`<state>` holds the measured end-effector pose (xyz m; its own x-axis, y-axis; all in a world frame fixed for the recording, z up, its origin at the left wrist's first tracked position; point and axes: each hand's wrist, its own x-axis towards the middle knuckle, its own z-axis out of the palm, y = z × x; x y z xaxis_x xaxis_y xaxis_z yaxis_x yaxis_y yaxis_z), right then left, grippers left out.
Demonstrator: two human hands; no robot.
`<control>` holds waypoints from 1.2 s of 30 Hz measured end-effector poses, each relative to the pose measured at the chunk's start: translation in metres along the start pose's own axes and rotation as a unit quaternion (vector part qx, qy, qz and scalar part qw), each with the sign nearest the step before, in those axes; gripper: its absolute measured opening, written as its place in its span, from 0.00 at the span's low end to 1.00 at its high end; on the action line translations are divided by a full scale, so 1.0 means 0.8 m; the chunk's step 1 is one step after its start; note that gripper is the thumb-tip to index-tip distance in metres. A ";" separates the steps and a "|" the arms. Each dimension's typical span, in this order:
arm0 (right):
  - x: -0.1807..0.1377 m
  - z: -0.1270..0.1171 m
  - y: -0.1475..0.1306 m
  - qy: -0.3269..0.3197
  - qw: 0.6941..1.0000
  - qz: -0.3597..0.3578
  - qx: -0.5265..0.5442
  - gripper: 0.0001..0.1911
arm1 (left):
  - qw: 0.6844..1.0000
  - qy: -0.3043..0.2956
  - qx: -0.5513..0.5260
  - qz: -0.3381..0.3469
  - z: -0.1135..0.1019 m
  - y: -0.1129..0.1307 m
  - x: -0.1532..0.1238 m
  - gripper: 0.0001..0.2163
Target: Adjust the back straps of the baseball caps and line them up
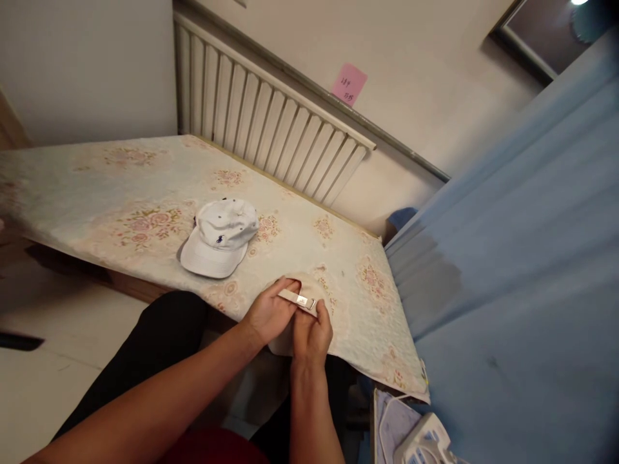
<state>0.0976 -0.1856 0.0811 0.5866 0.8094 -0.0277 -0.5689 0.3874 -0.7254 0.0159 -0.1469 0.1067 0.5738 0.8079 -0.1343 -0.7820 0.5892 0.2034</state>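
Note:
Near the table's front edge I hold a beige cap, with its back strap and metal buckle towards me. My left hand is closed on the cap at the strap's left end, its fingertips reaching into the opening. At the buckle end, my right hand grips the cap, thumb up beside the buckle. Part of the cap is hidden behind both hands. To the left, apart from my hands, a white baseball cap with a small dark blue logo rests with its brim towards me.
A floral cloth covers the table. Behind it are a radiator and a pink note on the wall. A blue curtain hangs at the right. An iron stands on a low surface at bottom right.

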 end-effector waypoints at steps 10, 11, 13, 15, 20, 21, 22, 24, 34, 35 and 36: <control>0.004 -0.019 -0.022 -0.009 0.993 0.023 0.116 0.18 | 0.992 0.084 -0.094 -0.029 -0.004 0.018 0.006 0.21; 0.005 -0.022 -0.025 -0.003 0.993 0.024 0.119 0.17 | 0.990 0.098 -0.094 -0.028 -0.002 0.021 0.007 0.21; 0.007 -0.029 -0.028 0.008 0.992 0.024 0.125 0.15 | 0.990 0.108 -0.089 -0.024 0.002 0.026 0.007 0.20; 0.009 -0.034 -0.031 0.012 0.992 0.021 0.122 0.14 | 0.991 0.103 -0.078 -0.029 0.007 0.029 0.007 0.21; 0.009 -0.035 -0.033 0.005 0.993 0.014 0.120 0.14 | 0.991 0.100 -0.059 -0.061 0.013 0.025 0.004 0.21; 0.008 -0.033 -0.034 0.004 0.992 0.019 0.127 0.14 | 0.991 0.097 -0.057 -0.066 0.013 0.024 0.003 0.21; 0.007 -0.031 -0.034 0.000 0.991 0.023 0.133 0.15 | 0.992 0.093 -0.055 -0.069 0.014 0.022 0.003 0.21; 0.005 -0.028 -0.036 -0.012 0.990 0.034 0.138 0.16 | 0.993 0.085 -0.050 -0.067 0.015 0.021 0.002 0.21; 0.004 -0.025 -0.041 -0.010 0.989 0.061 0.138 0.18 | 0.995 0.087 -0.036 -0.044 0.009 0.032 0.006 0.22; 0.004 -0.024 -0.041 -0.008 0.989 0.061 0.134 0.18 | 0.995 0.085 -0.038 -0.044 0.008 0.033 0.008 0.22; 0.004 -0.023 -0.042 -0.006 0.989 0.061 0.132 0.18 | 0.994 0.085 -0.041 -0.045 0.006 0.033 0.009 0.22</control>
<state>0.1293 -0.2043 0.0924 0.4982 0.8618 -0.0947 -0.7671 0.3872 -0.5115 0.0003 -0.1255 0.1161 0.5989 0.7375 -0.3123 -0.7503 0.6530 0.1032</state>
